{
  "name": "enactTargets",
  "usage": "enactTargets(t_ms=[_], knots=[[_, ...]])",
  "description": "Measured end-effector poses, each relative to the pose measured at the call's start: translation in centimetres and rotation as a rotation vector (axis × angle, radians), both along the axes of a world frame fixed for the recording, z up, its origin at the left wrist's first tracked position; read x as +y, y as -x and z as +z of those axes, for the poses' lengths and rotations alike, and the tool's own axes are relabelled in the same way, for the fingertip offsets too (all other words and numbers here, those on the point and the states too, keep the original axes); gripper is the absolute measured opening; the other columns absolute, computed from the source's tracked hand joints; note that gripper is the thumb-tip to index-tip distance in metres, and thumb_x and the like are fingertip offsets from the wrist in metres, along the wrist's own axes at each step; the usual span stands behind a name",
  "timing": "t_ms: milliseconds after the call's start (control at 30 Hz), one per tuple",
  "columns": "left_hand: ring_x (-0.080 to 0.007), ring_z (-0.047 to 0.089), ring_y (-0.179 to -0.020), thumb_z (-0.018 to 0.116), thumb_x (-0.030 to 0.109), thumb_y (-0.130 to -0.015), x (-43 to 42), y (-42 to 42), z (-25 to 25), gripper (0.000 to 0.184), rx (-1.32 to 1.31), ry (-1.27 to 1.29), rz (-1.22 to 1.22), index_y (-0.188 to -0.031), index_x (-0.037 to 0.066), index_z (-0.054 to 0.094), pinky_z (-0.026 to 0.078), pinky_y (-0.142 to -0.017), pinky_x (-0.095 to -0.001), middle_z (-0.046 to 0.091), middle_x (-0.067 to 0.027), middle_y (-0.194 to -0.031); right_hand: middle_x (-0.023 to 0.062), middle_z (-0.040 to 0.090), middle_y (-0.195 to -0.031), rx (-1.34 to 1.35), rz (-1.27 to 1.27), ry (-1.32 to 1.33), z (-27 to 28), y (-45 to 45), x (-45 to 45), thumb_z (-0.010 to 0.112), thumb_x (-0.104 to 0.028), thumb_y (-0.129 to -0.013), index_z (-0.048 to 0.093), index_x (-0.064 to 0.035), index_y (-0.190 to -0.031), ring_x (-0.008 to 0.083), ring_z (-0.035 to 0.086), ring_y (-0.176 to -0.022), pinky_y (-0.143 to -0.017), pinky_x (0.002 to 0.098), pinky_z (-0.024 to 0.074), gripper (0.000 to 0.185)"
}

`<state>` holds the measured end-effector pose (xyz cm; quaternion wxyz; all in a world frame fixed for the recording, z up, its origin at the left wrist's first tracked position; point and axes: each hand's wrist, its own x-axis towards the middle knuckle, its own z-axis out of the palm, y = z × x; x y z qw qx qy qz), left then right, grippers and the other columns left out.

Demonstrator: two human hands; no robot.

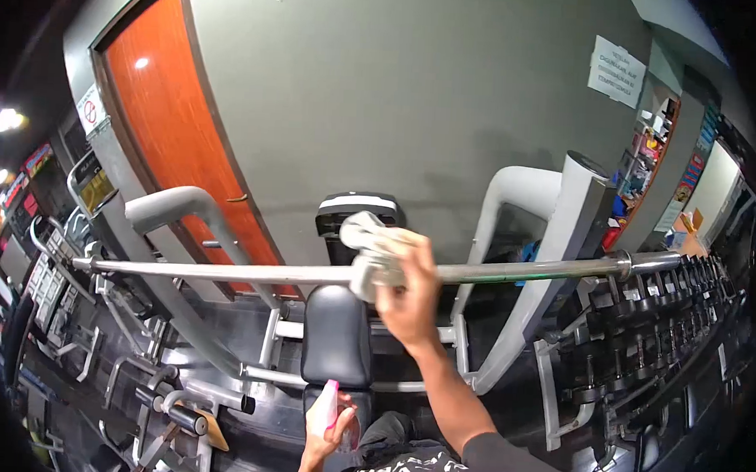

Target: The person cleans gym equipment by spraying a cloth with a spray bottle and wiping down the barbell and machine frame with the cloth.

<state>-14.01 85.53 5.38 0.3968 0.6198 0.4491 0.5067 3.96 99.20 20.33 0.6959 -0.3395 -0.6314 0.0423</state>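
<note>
A long metal barbell bar (528, 271) runs across the view, resting on a grey rack. My right hand (410, 280) is at the middle of the bar, its fingers closed on a whitish cloth (365, 235) that lies against and around the bar. Lower down, my left hand (329, 428) is wrapped round a bottle with a pink and white top (332, 396); the bottle's lower part is partly hidden by the fingers. Between the hands and the wall stands a black padded bench (336, 335), below the bar.
Grey rack uprights (554, 261) stand on both sides of the bench. Dumbbells (643, 357) fill a rack at the right. Other gym machines (168, 412) are at the lower left. Behind are a grey wall (384, 93) and an orange door (168, 109).
</note>
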Motion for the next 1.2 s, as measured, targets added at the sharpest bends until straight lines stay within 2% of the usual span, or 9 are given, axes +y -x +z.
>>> enactTargets(t_ms=[167,200,333,533,733,867,1000,1167,1200], knots=[[-0.0091,0.059,-0.069,0.062,0.003,-0.084,1.2,-1.3,0.3,0.021,-0.053,0.207,-0.109,-0.102,-0.003,0.054,0.048,-0.064,-0.0233,0.062,-0.0071,-0.082,0.0170,0.054,-0.116,0.352,-0.271,-0.237,-4.0,-8.9,-3.0,0.039,-0.026,-0.094,0.053,0.0038,-0.111,0.0264,0.052,-0.107,-0.097,0.0400,0.0382,0.037],[-0.0091,0.059,-0.069,0.062,0.003,-0.084,1.7,-2.2,0.4,0.021,-0.061,0.215,-0.140,-0.102,-0.003,0.054,0.048,-0.064,-0.0233,0.062,-0.0071,-0.082,0.0173,0.053,-0.117,0.355,-0.594,-0.268,-5.0,-12.0,-3.4,0.039,-0.023,-0.095,0.052,0.0048,-0.112,0.0274,0.052,-0.109,-0.098,0.0414,0.0375,0.036],[-0.0101,0.058,-0.069,0.063,0.002,-0.083,2.8,-4.2,0.4,0.018,0.023,0.102,-0.277,-0.099,-0.001,0.054,0.048,-0.065,-0.0246,0.062,-0.0056,-0.082,0.0178,0.056,-0.113,-0.003,-0.859,-0.051,-6.0,-15.1,-2.9,0.052,-0.011,-0.085,0.058,0.0013,-0.105,0.0335,0.049,-0.117,-0.105,0.0487,0.0320,0.025],[-0.0102,0.059,-0.072,0.062,0.001,-0.083,3.2,-5.2,0.5,0.019,-0.068,0.104,-0.330,-0.099,-0.002,0.054,0.049,-0.066,-0.0240,0.062,-0.0066,-0.083,0.0190,0.056,-0.111,-0.176,-0.667,0.090,-7.0,-8.8,-1.0,0.060,-0.004,-0.068,0.059,-0.0031,-0.104,0.0383,0.048,-0.116,-0.108,0.0529,0.0270,0.036],[-0.0108,0.059,-0.066,0.061,0.004,-0.085,2.3,-4.6,1.2,0.019,-0.026,0.125,-0.278,-0.101,-0.003,0.054,0.049,-0.061,-0.0237,0.063,-0.0077,-0.083,0.0153,0.058,-0.101,-0.347,0.044,0.133,-7.2,1.8,-2.2,0.064,0.000,-0.068,0.058,-0.0016,-0.102,0.0357,0.057,-0.102,-0.089,0.0415,0.0473,0.035],[-0.0112,0.058,-0.062,0.061,0.005,-0.085,1.2,-3.3,0.2,0.019,-0.098,0.145,-0.194,-0.100,-0.004,0.053,0.048,-0.058,-0.0242,0.062,-0.0088,-0.082,0.0142,0.062,-0.101,0.208,0.482,0.415,-9.9,3.8,-2.0,0.060,-0.007,-0.083,0.057,0.0025,-0.103,0.0242,0.062,-0.093,-0.079,0.0308,0.0469,0.022],[-0.0143,0.057,-0.056,0.057,0.007,-0.086,0.3,-2.2,-0.4,0.020,-0.087,0.136,-0.157,-0.101,-0.004,0.048,0.047,-0.054,-0.0270,0.059,-0.0110,-0.080,0.0116,0.061,-0.110,0.469,0.325,0.576,-10.5,-0.7,-2.2,0.052,-0.012,-0.093,0.057,0.0006,-0.114,0.0210,0.059,-0.099,-0.089,0.0310,0.0436,0.025],[-0.0140,0.057,-0.056,0.057,0.007,-0.086,0.4,-2.1,-1.1,0.019,-0.091,0.174,-0.186,-0.100,-0.003,0.049,0.047,-0.054,-0.0267,0.060,-0.0098,-0.080,0.0164,0.046,-0.132,0.650,-0.182,-0.155,-6.7,-6.3,-2.7,0.045,-0.036,-0.096,0.047,0.0010,-0.121,0.0259,0.047,-0.118,-0.099,0.0392,0.0368,0.045],[-0.0114,0.057,-0.060,0.059,0.005,-0.085,0.6,-2.2,-1.0,0.020,-0.088,0.177,-0.191,-0.101,-0.003,0.051,0.047,-0.056,-0.0246,0.061,-0.0094,-0.082,0.0178,0.045,-0.132,0.463,-0.335,-0.125,-6.8,-7.7,-2.5,0.047,-0.028,-0.092,0.049,0.0001,-0.119,0.0290,0.046,-0.121,-0.102,0.0420,0.0336,0.039]])
